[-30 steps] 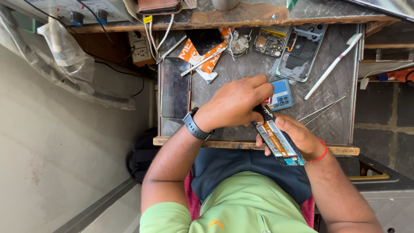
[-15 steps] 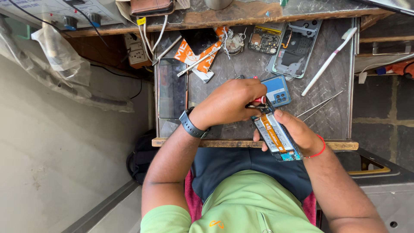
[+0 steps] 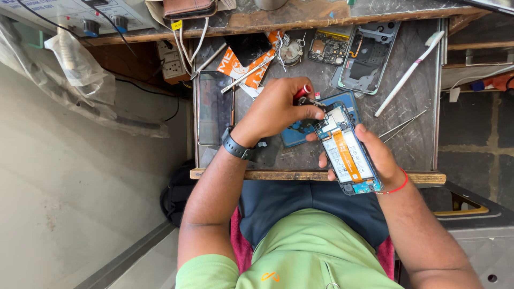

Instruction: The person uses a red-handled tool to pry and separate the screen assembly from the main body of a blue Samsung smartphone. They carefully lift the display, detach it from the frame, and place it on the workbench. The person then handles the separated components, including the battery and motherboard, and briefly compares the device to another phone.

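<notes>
My right hand [image 3: 384,159] grips an opened phone [image 3: 349,156] from beneath, its white battery with an orange strip and its circuit board exposed. The phone is tilted above the table's front edge. My left hand [image 3: 274,109], with a black watch [image 3: 236,145] on the wrist, pinches a red-handled screwdriver [image 3: 302,91] whose tip meets the phone's top end. A blue phone cover [image 3: 350,99] lies on the table under both hands. A red band circles my right wrist.
On the grey table [image 3: 423,150] lie a dark phone screen [image 3: 214,107], an orange packet [image 3: 238,67], a phone frame [image 3: 369,53], a circuit board [image 3: 329,47], a white toothbrush [image 3: 409,72] and tweezers [image 3: 402,124]. A power strip [image 3: 170,65] hangs at the left.
My left hand has shifted up to the phone's top end, and the screwdriver's red handle now shows. The opened phone is more uncovered and sits slightly higher in my right hand.
</notes>
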